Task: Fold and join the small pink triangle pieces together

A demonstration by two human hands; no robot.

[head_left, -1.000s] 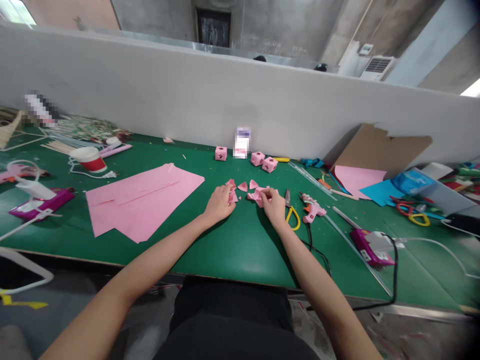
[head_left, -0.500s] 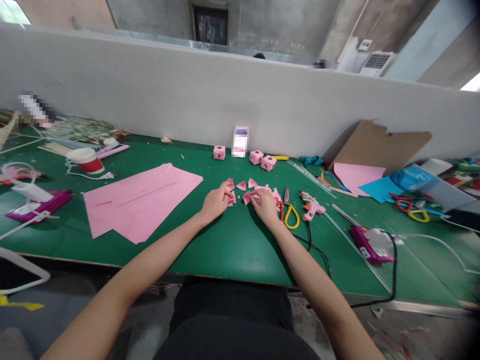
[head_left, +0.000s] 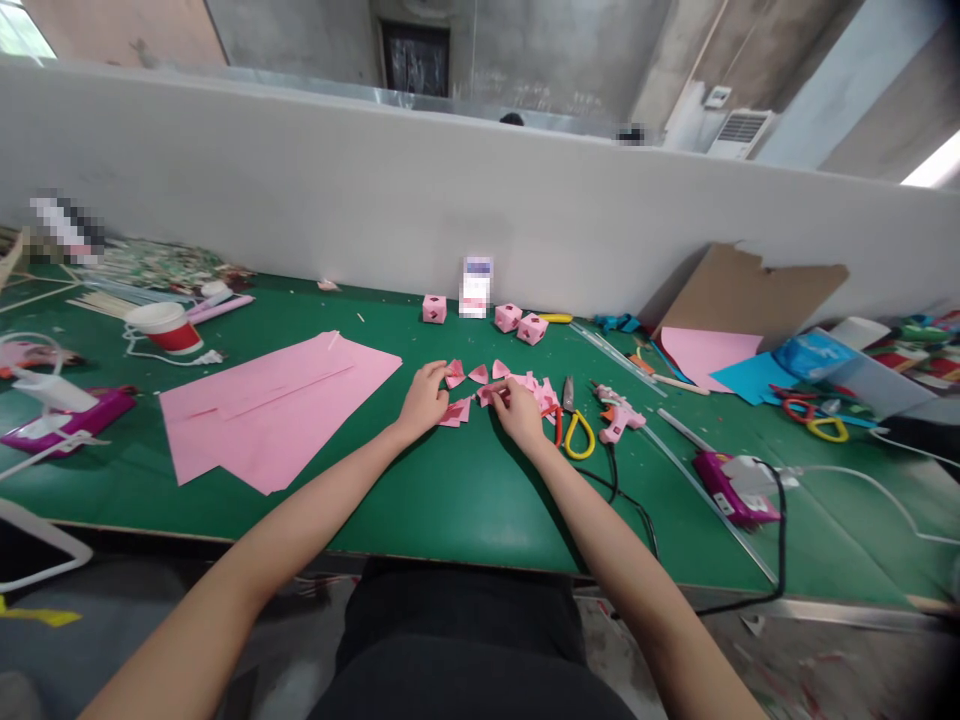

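Several small pink folded paper pieces lie near the middle of the green table. My left hand is at their left side, its curled fingers closed at a pink piece; a flat pink piece lies just below its fingertips. On the right, my right hand has thumb and fingers pinched on a pink paper piece. A heap of pink pieces is partly hidden behind that hand. Scissors with red and yellow handles lie to its right.
Three pink paper cubes and an upright phone stand at the back. Pink sheets and a paper cup are left. Right are a pink glue gun, its black cable and a purple power strip.
My left hand has moved slightly left, and a flat pink piece now shows below its fingertips. My right hand has shifted a little left with a pink piece. The view has tilted slightly.
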